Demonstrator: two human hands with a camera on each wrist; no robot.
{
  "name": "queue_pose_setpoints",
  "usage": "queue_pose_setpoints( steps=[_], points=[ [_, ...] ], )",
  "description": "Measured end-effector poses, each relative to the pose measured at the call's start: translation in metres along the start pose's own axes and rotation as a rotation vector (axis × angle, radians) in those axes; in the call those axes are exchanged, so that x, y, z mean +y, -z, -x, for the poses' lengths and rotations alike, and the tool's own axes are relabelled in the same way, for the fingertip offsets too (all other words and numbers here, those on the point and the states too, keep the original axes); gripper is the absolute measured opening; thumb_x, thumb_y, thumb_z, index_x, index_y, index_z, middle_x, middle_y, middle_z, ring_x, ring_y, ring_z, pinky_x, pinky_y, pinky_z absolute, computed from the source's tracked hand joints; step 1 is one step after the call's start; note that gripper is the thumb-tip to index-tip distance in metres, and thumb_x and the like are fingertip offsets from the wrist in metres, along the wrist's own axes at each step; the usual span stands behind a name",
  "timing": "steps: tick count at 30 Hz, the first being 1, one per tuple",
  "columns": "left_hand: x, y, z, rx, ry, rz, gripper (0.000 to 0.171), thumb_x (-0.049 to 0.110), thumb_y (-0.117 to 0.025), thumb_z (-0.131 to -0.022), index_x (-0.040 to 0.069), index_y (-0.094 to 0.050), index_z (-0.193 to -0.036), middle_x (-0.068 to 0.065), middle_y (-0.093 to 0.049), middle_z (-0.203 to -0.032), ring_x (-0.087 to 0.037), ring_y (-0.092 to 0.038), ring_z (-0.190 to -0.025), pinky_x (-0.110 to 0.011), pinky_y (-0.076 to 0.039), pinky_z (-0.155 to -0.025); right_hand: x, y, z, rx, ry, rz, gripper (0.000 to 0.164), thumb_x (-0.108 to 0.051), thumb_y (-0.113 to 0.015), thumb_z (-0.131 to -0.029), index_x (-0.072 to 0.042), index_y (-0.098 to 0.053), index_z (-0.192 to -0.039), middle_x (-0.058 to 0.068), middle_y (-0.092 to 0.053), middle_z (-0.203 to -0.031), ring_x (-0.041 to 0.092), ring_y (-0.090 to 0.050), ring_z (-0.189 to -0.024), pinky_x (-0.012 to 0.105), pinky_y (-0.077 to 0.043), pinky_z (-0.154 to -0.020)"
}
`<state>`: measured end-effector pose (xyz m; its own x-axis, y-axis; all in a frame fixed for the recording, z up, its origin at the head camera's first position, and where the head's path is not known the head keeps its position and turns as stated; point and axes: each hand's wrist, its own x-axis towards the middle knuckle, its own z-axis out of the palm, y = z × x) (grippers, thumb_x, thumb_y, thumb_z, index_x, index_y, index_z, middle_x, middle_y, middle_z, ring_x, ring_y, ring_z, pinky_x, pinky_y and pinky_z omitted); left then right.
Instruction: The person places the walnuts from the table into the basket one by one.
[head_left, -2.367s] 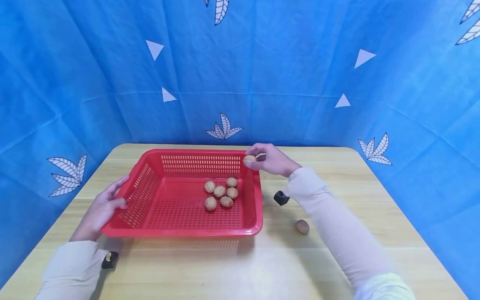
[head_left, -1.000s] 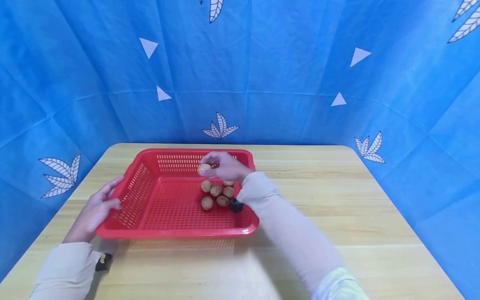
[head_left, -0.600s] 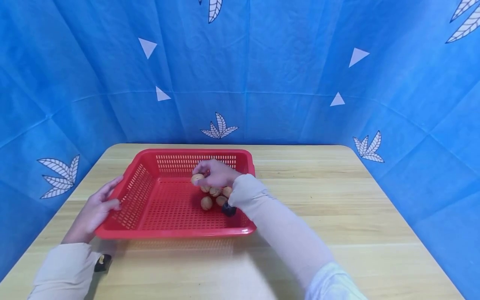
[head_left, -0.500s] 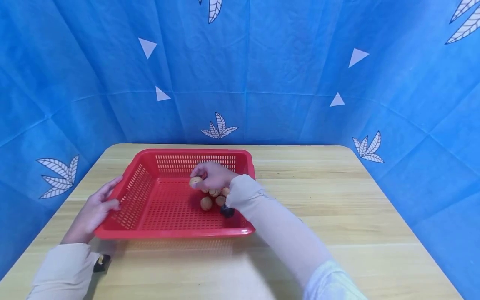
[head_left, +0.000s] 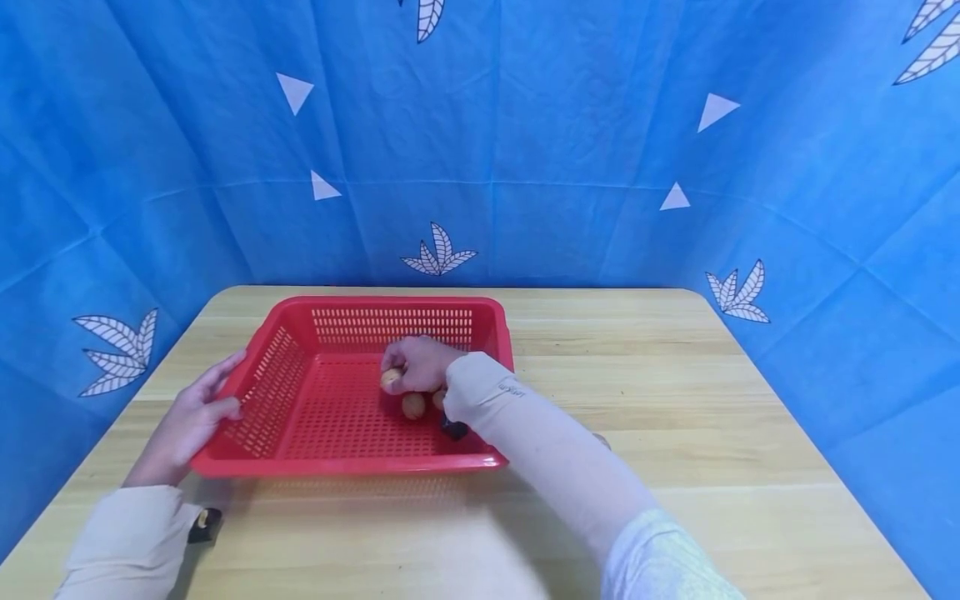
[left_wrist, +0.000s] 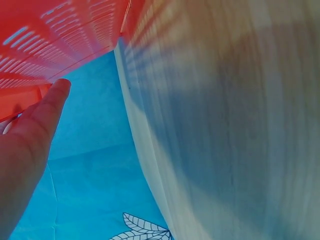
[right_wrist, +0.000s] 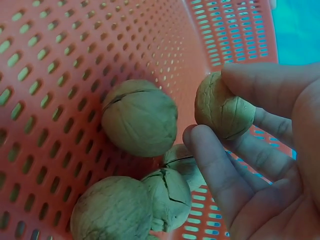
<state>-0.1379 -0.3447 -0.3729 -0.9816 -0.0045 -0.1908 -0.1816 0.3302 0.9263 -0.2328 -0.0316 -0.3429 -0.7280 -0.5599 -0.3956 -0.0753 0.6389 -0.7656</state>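
Inside the red plastic basket (head_left: 352,467), low over its floor, my right hand (head_left: 422,364) pinches a walnut (right_wrist: 222,107) between thumb and fingers. Several more cracked-shell walnuts lie on the basket floor beside and below that hand; one walnut (head_left: 413,406) shows in front of it, and others are partly hidden by the hand and sleeve. In the right wrist view, a walnut (right_wrist: 140,120) sits just left of the fingertips. My left hand (head_left: 191,421) grips the basket's left rim, thumb over the edge and fingers along the outer side.
A pale wooden table (head_left: 675,375) carries the basket. One more walnut (head_left: 602,440) peeks out from behind the right sleeve, on the table right of the basket. Blue patterned cloth (head_left: 585,125) hangs around the back and sides.
My right hand has carried the walnut from above the basket's right rim leftward into the basket, then lowered it towards the floor. My left hand keeps its grip on the rim.
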Motion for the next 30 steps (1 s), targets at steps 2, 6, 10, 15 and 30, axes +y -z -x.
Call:
queue_pose_setpoints(
  steps=[2, 6, 10, 15, 30],
  points=[
    [0.0, 0.0, 0.0, 0.002, -0.002, 0.0, 0.077, 0.003, -0.046, -0.094, 0.023, -0.006, -0.157, -0.025, -0.028, -0.143, -0.003, -0.059, -0.09, -0.036, -0.057, -0.075, 0.0, -0.001, -0.001, -0.004, -0.004, 0.013, 0.023, -0.02, -0.074, -0.085, -0.02, -0.063, -0.105, 0.009, -0.066, -0.091, 0.03, -0.063, -0.073, 0.048, -0.054, -0.073],
    [0.001, 0.0, 0.0, 0.0, 0.005, -0.011, 0.078, 0.004, -0.046, -0.094, 0.023, -0.005, -0.157, -0.026, -0.028, -0.144, -0.004, -0.059, -0.09, -0.036, -0.057, -0.075, 0.002, -0.001, -0.002, 0.006, 0.028, 0.092, 0.024, -0.018, -0.074, -0.085, -0.018, -0.064, -0.106, 0.003, -0.062, -0.095, 0.023, -0.061, -0.082, 0.041, -0.055, -0.074],
    [0.003, 0.0, -0.001, -0.004, 0.013, -0.03, 0.078, 0.006, -0.047, -0.094, 0.023, -0.004, -0.157, -0.027, -0.027, -0.145, -0.006, -0.059, -0.09, -0.036, -0.057, -0.075, 0.002, -0.003, -0.001, 0.005, 0.033, 0.103, 0.029, -0.017, -0.076, -0.084, -0.017, -0.064, -0.11, 0.001, -0.062, -0.096, 0.02, -0.06, -0.083, 0.038, -0.055, -0.075],
    [0.001, 0.0, 0.001, -0.006, 0.004, -0.014, 0.077, 0.003, -0.045, -0.095, 0.021, -0.004, -0.157, -0.028, -0.026, -0.144, -0.004, -0.058, -0.089, -0.035, -0.057, -0.074, 0.001, -0.004, 0.0, -0.014, -0.021, 0.03, 0.041, -0.018, -0.079, -0.079, -0.016, -0.062, -0.116, 0.004, -0.063, -0.096, 0.026, -0.063, -0.081, 0.043, -0.055, -0.077],
    [0.002, -0.001, 0.003, 0.0, 0.002, -0.005, 0.076, 0.003, -0.044, -0.095, 0.021, -0.004, -0.157, -0.028, -0.026, -0.144, -0.003, -0.058, -0.089, -0.034, -0.057, -0.075, 0.003, 0.019, -0.009, 0.058, 0.318, 0.085, 0.022, -0.021, -0.069, -0.09, -0.016, -0.064, -0.111, -0.006, -0.063, -0.103, 0.009, -0.059, -0.097, 0.025, -0.049, -0.085]
  ],
)
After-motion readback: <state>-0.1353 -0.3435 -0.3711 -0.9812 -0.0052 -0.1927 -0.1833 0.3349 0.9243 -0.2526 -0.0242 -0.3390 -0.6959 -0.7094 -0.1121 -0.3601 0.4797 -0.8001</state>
